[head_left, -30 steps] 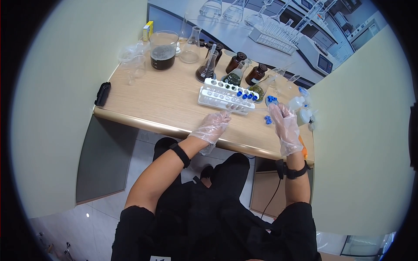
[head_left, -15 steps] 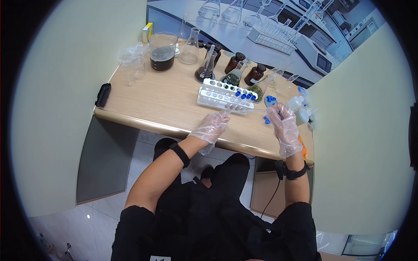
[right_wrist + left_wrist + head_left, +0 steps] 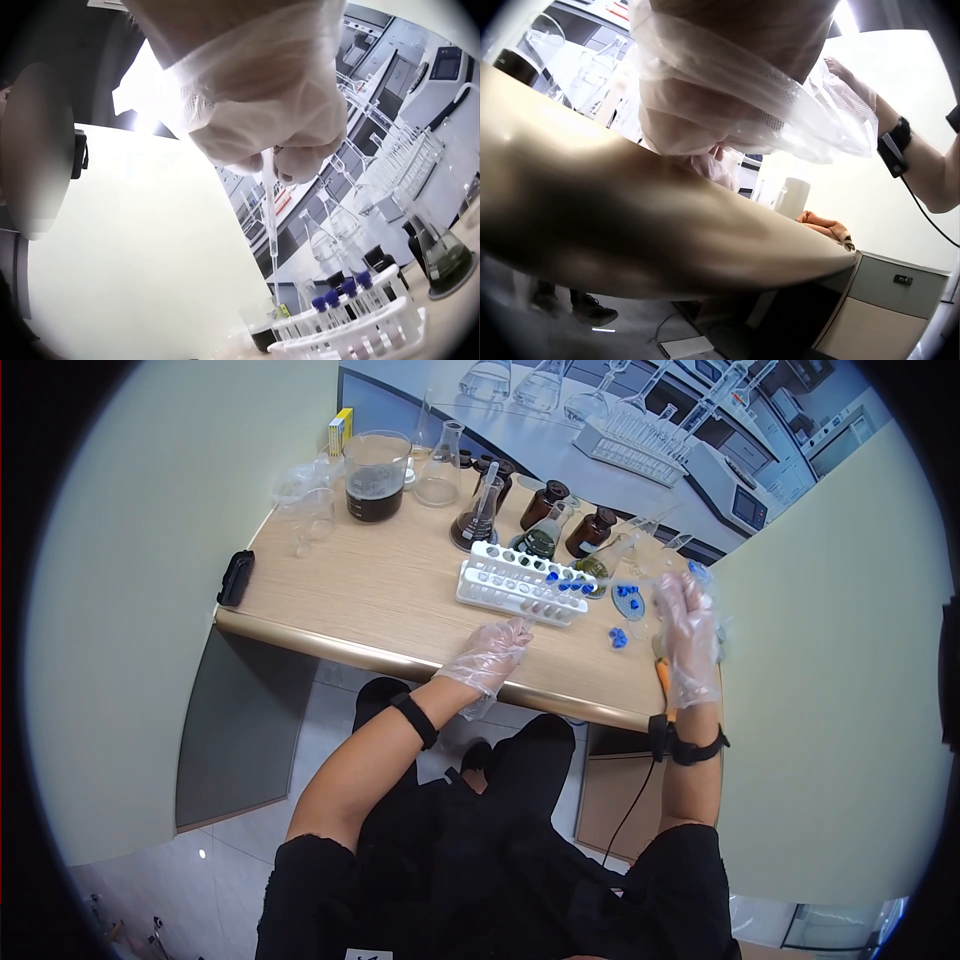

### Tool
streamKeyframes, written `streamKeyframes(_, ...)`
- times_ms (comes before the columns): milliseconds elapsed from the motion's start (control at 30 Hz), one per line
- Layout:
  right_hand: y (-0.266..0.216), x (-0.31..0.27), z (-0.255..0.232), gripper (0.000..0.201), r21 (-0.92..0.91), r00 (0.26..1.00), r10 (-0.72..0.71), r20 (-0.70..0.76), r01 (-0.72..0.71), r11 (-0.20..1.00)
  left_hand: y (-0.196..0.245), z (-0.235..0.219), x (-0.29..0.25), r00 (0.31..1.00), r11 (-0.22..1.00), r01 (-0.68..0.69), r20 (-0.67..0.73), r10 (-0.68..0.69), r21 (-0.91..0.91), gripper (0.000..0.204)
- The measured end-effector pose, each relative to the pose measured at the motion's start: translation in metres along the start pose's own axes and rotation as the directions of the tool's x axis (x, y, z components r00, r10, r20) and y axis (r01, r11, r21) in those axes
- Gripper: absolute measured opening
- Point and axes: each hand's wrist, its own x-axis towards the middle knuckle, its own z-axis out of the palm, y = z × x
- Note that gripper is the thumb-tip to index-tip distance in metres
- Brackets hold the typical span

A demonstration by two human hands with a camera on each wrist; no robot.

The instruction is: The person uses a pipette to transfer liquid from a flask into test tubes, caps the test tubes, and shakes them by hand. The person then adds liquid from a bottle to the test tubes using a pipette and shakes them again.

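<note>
In the head view my gloved left hand (image 3: 488, 652) is near the desk's front edge, its fingers curled round a small clear tube, barely visible at the fingertips. The left wrist view hides its contact. My gloved right hand (image 3: 688, 645) is raised at the right side. Its fingers pinch a clear pipette (image 3: 271, 217), pointing down in the right wrist view. Between and beyond the hands stands a white rack (image 3: 520, 600) holding clear tubes, several with blue caps (image 3: 572, 585) at its right end. Loose blue caps lie on a round dish (image 3: 628, 603) and beside it.
Behind the rack are flasks (image 3: 540, 540) with dark contents and brown bottles (image 3: 590, 532). A beaker (image 3: 375, 495) of dark liquid stands at the back left. On the left edge lies a black object (image 3: 236, 578); an orange item (image 3: 662, 674) is by my right wrist.
My right hand has moved right and away from my left hand, turning with the pipette. The dish of blue caps is uncovered. My left hand has barely moved.
</note>
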Motion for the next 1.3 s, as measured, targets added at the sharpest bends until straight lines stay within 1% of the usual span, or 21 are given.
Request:
streamKeyframes(33, -0.003, 0.012, -0.004, 0.028, 0.0, 1.0, 0.0, 0.003, 0.0, 1.0, 0.001, -0.001, -0.001, 1.0, 1.0, -0.009, -0.002, 0.009, -0.028, 0.02)
streamKeyframes(100, -0.008, 0.041, -0.008, 0.033, -0.347, 0.989, -0.144, -0.029, 0.125, 0.93, -0.006, 0.002, 0.001, 0.999, 0.999, -0.035, -0.013, 0.034, -0.025, 0.02)
streamKeyframes(133, -0.001, 0.058, -0.006, 0.033, -0.347, 0.989, -0.143, -0.026, 0.125, 0.929, -0.008, 0.004, 0.002, 0.998, 0.998, -0.062, -0.021, 0.061, -0.022, 0.021)
streamKeyframes(167, 0.011, 0.076, -0.001, 0.037, -0.539, 0.937, -0.349, -0.02, 0.284, 0.793, -0.006, 0.003, 0.001, 0.998, 0.998, -0.059, -0.022, 0.059, -0.023, 0.021)
streamKeyframes(200, 0.016, 0.095, 0.007, 0.042, -0.7, 0.844, -0.535, 0.031, 0.4, 0.591, -0.002, 0.0, 0.001, 0.999, 0.999, -0.037, -0.002, 0.037, 0.002, 0.021)
streamKeyframes(233, 0.012, 0.113, 0.014, 0.042, -0.699, 0.844, -0.535, 0.034, 0.403, 0.591, -0.001, -0.001, 0.001, 1.0, 1.0, -0.015, 0.016, 0.014, 0.028, 0.022)
streamKeyframes(300, -0.002, 0.147, 0.031, 0.048, -0.569, 0.968, -0.249, -0.045, 0.18, 0.803, -0.005, 0.001, 0.002, 0.999, 0.997, -0.037, 0.028, 0.035, 0.073, 0.023)
streamKeyframes(433, 0.007, 0.201, 0.075, 0.051, -0.544, 0.976, -0.218, 0.006, 0.186, 0.819, -0.008, 0.004, 0.001, 0.992, 0.983, -0.126, -0.009, 0.128, 0.134, 0.028)
streamKeyframes(500, 0.027, 0.225, 0.096, 0.051, -0.466, 0.965, -0.219, 0.144, 0.262, 0.845, -0.01, 0.004, 0.003, 0.993, 0.987, -0.114, -0.003, 0.115, 0.112, 0.028)
streamKeyframes(533, 0.036, 0.238, 0.104, 0.052, -0.471, 0.965, -0.136, 0.223, 0.229, 0.852, -0.011, 0.004, 0.003, 0.994, 0.99, -0.105, 0.009, 0.105, 0.089, 0.028)
streamKeyframes(633, 0.052, 0.253, 0.128, 0.054, -0.523, 0.916, -0.21, 0.342, 0.371, 0.767, -0.008, 0.0, 0.001, 0.996, 0.995, -0.088, 0.013, 0.088, 0.053, 0.027)
streamKeyframes(667, 0.05, 0.253, 0.131, 0.054, -0.522, 0.915, -0.21, 0.345, 0.373, 0.767, -0.007, -0.001, 0.001, 0.996, 0.995, -0.087, 0.011, 0.087, 0.041, 0.026)
streamKeyframes(733, 0.044, 0.252, 0.134, 0.052, -0.332, 0.992, -0.031, 0.12, 0.07, 0.941, -0.011, 0.002, 0.001, 0.995, 0.994, -0.1, 0.005, 0.1, 0.035, 0.025)
streamKeyframes(867, 0.024, 0.243, 0.106, 0.051, -0.239, 0.997, -0.065, 0.027, 0.07, 0.968, -0.012, 0.002, 0.002, 0.992, 0.992, -0.122, -0.02, 0.123, 0.034, 0.025)
streamKeyframes(967, 0.02, 0.243, 0.078, 0.049, -0.28, 0.988, -0.143, 0.058, 0.153, 0.948, -0.007, 0.0, 0.003, 0.999, 0.999, -0.044, 0.02, 0.044, -0.012, 0.026)
streamKeyframes(1033, 0.018, 0.241, 0.07, 0.047, -0.295, 0.993, -0.095, 0.071, 0.112, 0.949, -0.004, -0.003, 0.002, 0.998, 0.998, -0.058, 0.027, 0.058, 0.014, 0.026)
streamKeyframes(1100, 0.013, 0.235, 0.067, 0.05, -0.386, 0.984, -0.072, 0.161, 0.13, 0.913, -0.002, -0.005, 0.002, 0.997, 0.996, -0.073, 0.029, 0.072, 0.044, 0.026)
streamKeyframes(1133, 0.011, 0.234, 0.07, 0.05, -0.386, 0.984, -0.074, 0.161, 0.132, 0.913, -0.001, -0.005, 0.002, 0.998, 0.999, -0.043, 0.038, 0.043, 0.015, 0.026)
streamKeyframes(1200, 0.008, 0.23, 0.084, 0.047, -0.505, 0.938, -0.041, 0.344, 0.221, 0.835, -0.002, -0.004, 0.001, 0.999, 1.0, -0.013, 0.047, 0.014, -0.013, 0.025)
streamKeyframes(1233, 0.015, 0.233, 0.094, 0.047, -0.504, 0.938, -0.041, 0.345, 0.222, 0.835, -0.004, -0.003, 0.001, 0.999, 0.998, -0.019, 0.029, 0.02, -0.056, 0.026)
streamKeyframes(1300, 0.031, 0.24, 0.12, 0.048, -0.545, 0.892, 0.046, 0.45, 0.233, 0.805, -0.01, 0.002, 0.001, 1.0, 0.995, -0.023, 0.007, 0.023, -0.094, 0.027)
